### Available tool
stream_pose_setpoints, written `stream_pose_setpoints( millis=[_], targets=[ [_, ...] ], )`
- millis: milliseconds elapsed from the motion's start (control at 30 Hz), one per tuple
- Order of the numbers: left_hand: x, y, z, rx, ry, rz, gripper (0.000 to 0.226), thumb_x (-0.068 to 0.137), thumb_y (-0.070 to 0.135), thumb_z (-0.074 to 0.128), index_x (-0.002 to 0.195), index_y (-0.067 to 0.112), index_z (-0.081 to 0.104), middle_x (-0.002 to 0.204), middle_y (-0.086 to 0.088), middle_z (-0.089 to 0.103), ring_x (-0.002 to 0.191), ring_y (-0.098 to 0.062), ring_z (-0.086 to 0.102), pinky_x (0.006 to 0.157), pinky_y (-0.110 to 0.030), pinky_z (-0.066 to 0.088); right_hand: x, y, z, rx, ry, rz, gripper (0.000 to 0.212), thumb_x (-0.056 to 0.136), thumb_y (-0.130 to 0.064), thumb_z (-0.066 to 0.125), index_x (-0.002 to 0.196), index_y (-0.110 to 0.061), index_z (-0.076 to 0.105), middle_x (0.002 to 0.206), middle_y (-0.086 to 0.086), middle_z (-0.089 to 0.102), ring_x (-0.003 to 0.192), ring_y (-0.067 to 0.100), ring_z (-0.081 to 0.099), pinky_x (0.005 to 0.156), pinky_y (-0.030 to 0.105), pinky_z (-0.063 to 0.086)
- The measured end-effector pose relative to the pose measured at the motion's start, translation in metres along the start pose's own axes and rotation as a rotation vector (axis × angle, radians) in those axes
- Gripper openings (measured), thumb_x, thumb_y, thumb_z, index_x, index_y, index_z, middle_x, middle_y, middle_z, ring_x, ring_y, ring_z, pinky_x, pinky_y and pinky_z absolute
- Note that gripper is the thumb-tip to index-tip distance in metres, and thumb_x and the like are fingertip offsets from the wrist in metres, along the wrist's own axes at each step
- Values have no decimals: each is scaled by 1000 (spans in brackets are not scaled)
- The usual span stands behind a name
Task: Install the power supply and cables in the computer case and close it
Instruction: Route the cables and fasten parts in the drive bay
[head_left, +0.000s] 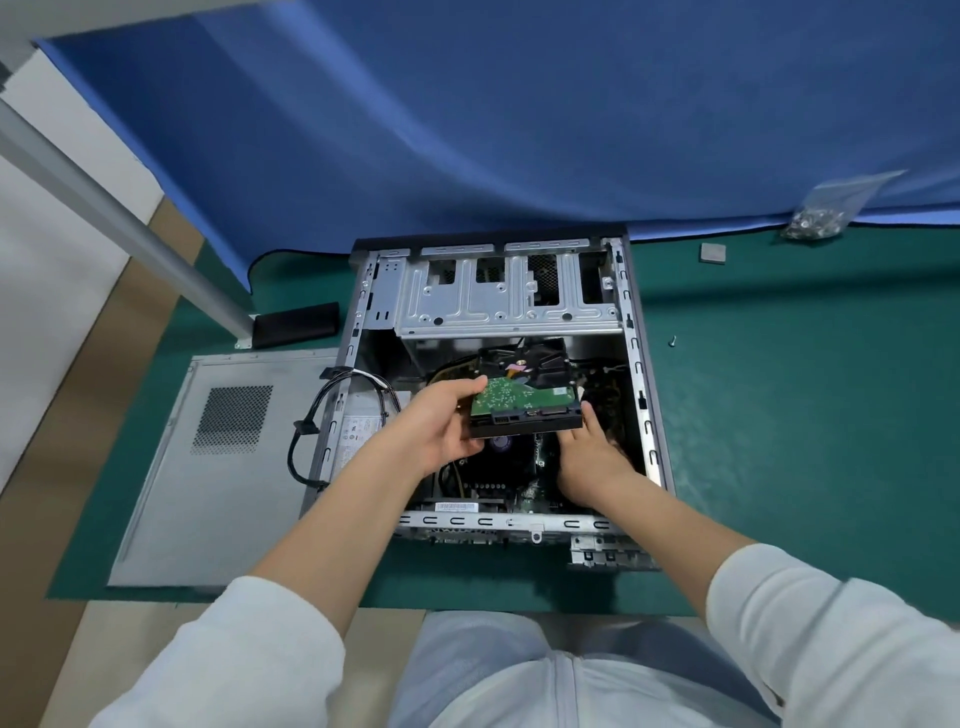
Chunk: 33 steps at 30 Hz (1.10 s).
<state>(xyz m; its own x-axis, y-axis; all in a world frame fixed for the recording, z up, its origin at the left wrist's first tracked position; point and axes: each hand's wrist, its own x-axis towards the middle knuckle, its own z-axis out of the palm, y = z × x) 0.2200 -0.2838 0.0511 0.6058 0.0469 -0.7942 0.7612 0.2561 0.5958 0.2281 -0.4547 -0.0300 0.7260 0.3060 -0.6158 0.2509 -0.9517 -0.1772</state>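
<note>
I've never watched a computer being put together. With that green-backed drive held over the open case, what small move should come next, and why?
Probably ease the hard drive toward the metal drive cage at the far end of the case. The left hand grips its left edge and the right hand supports it from below; it hangs above the motherboard, not yet seated anywhere.

green circuit board, teal mat
</note>
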Motion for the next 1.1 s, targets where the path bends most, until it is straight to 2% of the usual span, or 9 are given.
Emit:
stream_pose_setpoints(
  millis=[100, 167, 267, 333, 467, 667, 800, 1000, 1100],
  targets=[
    [8, -4, 10, 21, -26, -7, 15, 96, 25, 52, 93, 12, 59, 73, -3, 72, 63, -20, 64, 43, -21, 47, 0, 1, 0, 78, 9, 23, 66, 91, -1, 37, 151, -10, 12, 159, 12, 0, 145, 28, -12, 114, 37, 20],
    [13, -6, 15, 32, -42, -11, 16, 97, 26, 51, 95, 13, 60, 76, -3, 72, 65, -19, 65, 49, -24, 50, -2, 2, 1, 140, 43, 15, 52, 90, -3, 37, 141, -17, 39, 139, 15, 44, 140, 29, 25, 104, 34, 33],
    [22, -7, 24, 83, -47, -1, 16, 97, 29, 51, 97, 15, 59, 82, -1, 69, 71, -17, 64, 60, -29, 50, -4, -1, -2, 84, -18, 41, 38, 93, -8, 37, 127, -16, 52, 123, 13, 56, 113, 27, 51, 76, 28, 36],
    [27, -7, 31, 109, -43, 7, 15, 97, 30, 50, 96, 16, 58, 83, 0, 67, 70, -16, 62, 57, -28, 49, -3, -5, -5, 47, -107, 97, 34, 97, -13, 36, 127, -10, 50, 131, 13, 51, 110, 26, 51, 78, 28, 39],
    [35, -6, 42, 142, -45, 50, 16, 100, 29, 46, 100, 17, 58, 90, 1, 67, 72, -14, 62, 58, -26, 49, -1, -6, -6, 34, -41, 77, 40, 95, -20, 43, 135, -16, 42, 134, 11, 48, 116, 28, 49, 92, 33, 45],
    [52, -8, 49, 192, -41, 78, 39, 100, 31, 45, 137, 17, 47, 138, -5, 51, 119, -24, 52, 89, -37, 48, -2, -5, -6, 46, -115, 79, 31, 96, -18, 44, 125, -10, 52, 114, 11, 61, 102, 28, 59, 83, 35, 47],
    [62, -8, 49, 235, -14, 113, 46, 101, 32, 43, 145, 21, 35, 150, 0, 34, 133, -24, 36, 89, -38, 41, 0, -5, -6, 15, -99, 61, 33, 95, -18, 44, 127, -10, 49, 116, 11, 61, 102, 28, 60, 82, 34, 49],
    [75, -3, 51, 193, -25, 103, 46, 101, 33, 43, 145, 22, 36, 146, 2, 39, 132, -24, 39, 99, -43, 40, 2, -2, -3, 13, -45, 40, 49, 93, -19, 49, 139, -9, 34, 135, 14, 46, 122, 32, 45, 99, 39, 40],
    [77, -3, 54, 112, -45, 71, 26, 103, 29, 39, 124, 22, 52, 123, 2, 53, 105, -20, 54, 84, -40, 45, 3, -2, -1, 27, -45, 35, 56, 93, -19, 50, 144, -9, 27, 141, 14, 41, 127, 33, 39, 103, 40, 36]
  ],
)
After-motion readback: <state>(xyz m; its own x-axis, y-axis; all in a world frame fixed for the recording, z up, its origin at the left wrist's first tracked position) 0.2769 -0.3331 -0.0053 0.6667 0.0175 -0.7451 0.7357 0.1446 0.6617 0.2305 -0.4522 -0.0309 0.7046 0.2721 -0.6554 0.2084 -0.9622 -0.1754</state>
